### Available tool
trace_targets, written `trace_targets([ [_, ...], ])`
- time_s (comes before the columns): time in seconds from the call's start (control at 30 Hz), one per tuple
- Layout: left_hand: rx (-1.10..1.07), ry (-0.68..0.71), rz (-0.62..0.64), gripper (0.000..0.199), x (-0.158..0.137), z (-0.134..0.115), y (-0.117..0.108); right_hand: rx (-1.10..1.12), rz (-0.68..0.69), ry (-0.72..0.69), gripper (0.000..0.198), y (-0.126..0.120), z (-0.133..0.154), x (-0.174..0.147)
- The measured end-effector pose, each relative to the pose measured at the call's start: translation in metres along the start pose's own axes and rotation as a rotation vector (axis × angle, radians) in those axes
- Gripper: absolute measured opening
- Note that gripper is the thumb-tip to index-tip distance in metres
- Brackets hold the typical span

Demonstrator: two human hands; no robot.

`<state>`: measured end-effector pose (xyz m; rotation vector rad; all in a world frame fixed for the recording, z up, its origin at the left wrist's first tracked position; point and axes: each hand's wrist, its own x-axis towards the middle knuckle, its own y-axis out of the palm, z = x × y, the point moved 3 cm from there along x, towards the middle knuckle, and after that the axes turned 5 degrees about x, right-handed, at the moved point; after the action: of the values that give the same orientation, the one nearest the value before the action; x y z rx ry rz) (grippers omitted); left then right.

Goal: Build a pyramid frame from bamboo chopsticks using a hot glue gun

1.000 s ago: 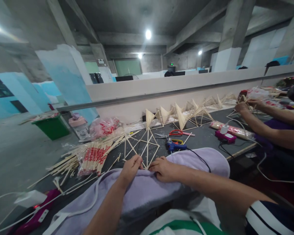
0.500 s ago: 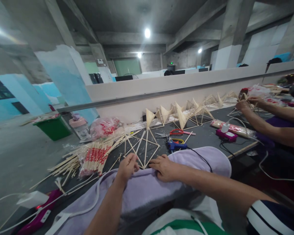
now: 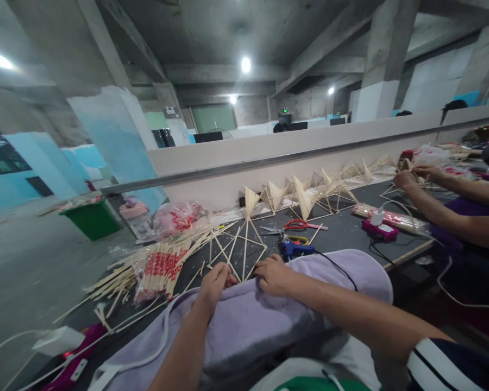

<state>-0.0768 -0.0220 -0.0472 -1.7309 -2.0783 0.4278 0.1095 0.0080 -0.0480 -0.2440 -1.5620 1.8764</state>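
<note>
A frame of thin wooden sticks (image 3: 245,255) lies at the table's near edge, its lower corner between my two hands. My left hand (image 3: 217,283) is closed at the frame's left side, fingertips pinched at the lower end of a slanting stick (image 3: 233,244); the exact grip is partly hidden. On the other side, my right hand (image 3: 275,276) has its fingers bent against the frame's right stick, its wrist over a lavender cloth (image 3: 244,320). Just beyond lie a blue glue gun (image 3: 296,248), a yellow-handled tool (image 3: 300,239) and red-handled scissors (image 3: 296,224).
Bundled sticks in red-printed wrappers (image 3: 163,266) and loose sticks (image 3: 110,279) lie left. Fan-shaped stick models (image 3: 301,198) line the partition (image 3: 269,165). A purple power strip (image 3: 75,361) sits at lower left. At right, another person's hands (image 3: 407,176) work on sticks.
My right hand's fingers have drawn back slightly from the frame's lower corner and curled more. My left hand stays beside the frame. The whole view has shifted a little.
</note>
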Motion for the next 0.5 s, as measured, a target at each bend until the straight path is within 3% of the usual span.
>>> trace_targets([
  [0.23, 0.039, 0.017, 0.055, 0.034, 0.0, -0.002, -0.003, 0.025, -0.085, 0.043, 0.033, 0.0, 0.003, -0.004],
  [0.33, 0.021, 0.041, 0.101, 0.035, -0.003, -0.005, -0.004, 0.105, -0.132, -0.032, 0.032, -0.002, 0.014, -0.012],
  [0.5, -0.005, 0.121, 0.219, 0.034, -0.008, -0.01, 0.0, 0.157, -0.059, -0.142, 0.035, 0.003, 0.022, -0.017],
])
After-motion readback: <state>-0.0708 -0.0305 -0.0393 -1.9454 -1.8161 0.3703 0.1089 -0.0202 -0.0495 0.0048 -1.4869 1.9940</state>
